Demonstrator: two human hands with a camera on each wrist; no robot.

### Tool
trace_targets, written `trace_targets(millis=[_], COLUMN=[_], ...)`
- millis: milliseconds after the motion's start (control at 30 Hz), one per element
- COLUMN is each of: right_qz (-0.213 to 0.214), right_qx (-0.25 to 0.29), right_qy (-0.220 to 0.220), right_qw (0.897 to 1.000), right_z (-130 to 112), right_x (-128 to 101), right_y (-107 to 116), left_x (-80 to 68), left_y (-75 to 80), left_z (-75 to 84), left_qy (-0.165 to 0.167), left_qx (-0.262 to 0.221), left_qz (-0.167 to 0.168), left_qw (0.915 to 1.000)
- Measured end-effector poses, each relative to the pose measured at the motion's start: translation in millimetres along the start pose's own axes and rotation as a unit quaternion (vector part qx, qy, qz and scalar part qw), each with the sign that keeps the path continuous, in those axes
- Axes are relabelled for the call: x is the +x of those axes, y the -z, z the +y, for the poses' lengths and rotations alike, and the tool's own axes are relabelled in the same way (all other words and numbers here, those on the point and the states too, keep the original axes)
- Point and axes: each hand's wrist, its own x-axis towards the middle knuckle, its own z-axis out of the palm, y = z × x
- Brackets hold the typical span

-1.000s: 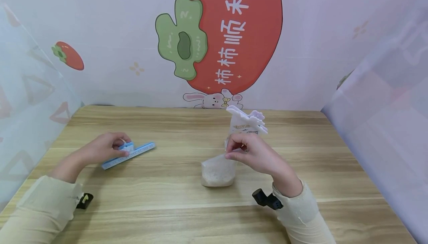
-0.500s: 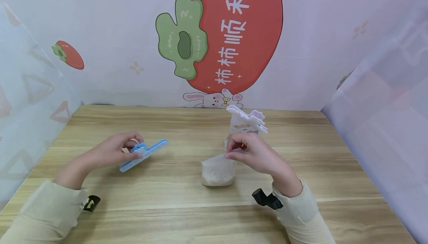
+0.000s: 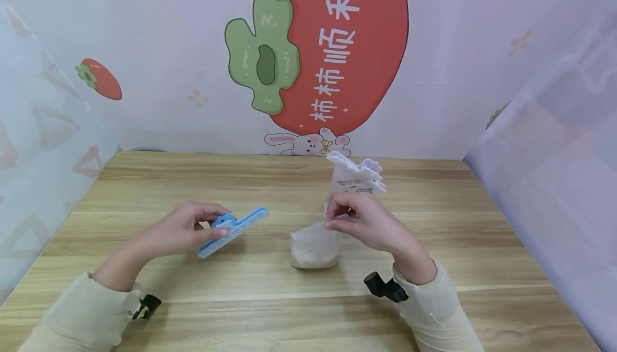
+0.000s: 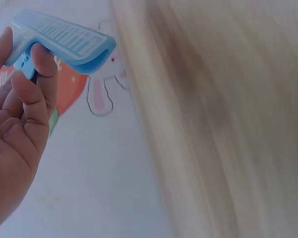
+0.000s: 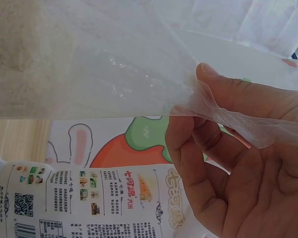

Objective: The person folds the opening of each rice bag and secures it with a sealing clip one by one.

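My left hand [image 3: 178, 230] pinches a light blue bag clip [image 3: 251, 218] between thumb and fingers, with its long ribbed bar slanting up to the right above the table. From the left wrist view, the clip [image 4: 72, 39] has its jaws together with nothing between them. Gathered between the thumb and fingers of my right hand [image 3: 368, 222] is the upper end of a clear plastic bag [image 3: 314, 248]. Its lower part bulges with pale, rice-like grains and rests on the table. The right wrist view shows the bag's film [image 5: 124, 69] creased at the pinch.
A white printed package [image 3: 348, 181] stands just behind my right hand, topped by a pale purple clip [image 3: 371, 165]. The wooden table [image 3: 231, 314] reaches back to a wall sheet [image 3: 173, 36] with cartoon prints. Similar sheets flank both sides.
My left hand has lifted the blue clip and carried it to the right and slightly toward me, closer to the clear bag. The right hand and the bag stay where they were.
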Motion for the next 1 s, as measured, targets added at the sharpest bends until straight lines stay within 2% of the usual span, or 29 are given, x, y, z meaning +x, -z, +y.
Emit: trace_targets(millis=[300, 567, 800, 1000], right_qz=[-0.001, 0.003, -0.001, 0.000], right_qx=[0.001, 0.003, 0.003, 0.005], right_qy=[0.001, 0.006, 0.001, 0.002], right_qw=[1.000, 1.000, 1.000, 1.000], right_z=[2, 3, 1, 0], right_x=[0, 0, 0, 0], right_y=[0, 0, -1, -1], left_x=[2.4, 1.9, 3.7, 6.3], left_y=[-17.9, -29.7, -36.6, -42.2], left_z=[16.7, 28.0, 33.8, 38.6], left_qy=[0.014, 0.025, 0.003, 0.023], left_qx=[-0.066, -0.068, -0.074, -0.071], left_qz=[0.007, 0.016, 0.030, 0.053], left_qw=[0.9977, 0.9972, 0.9968, 0.9958])
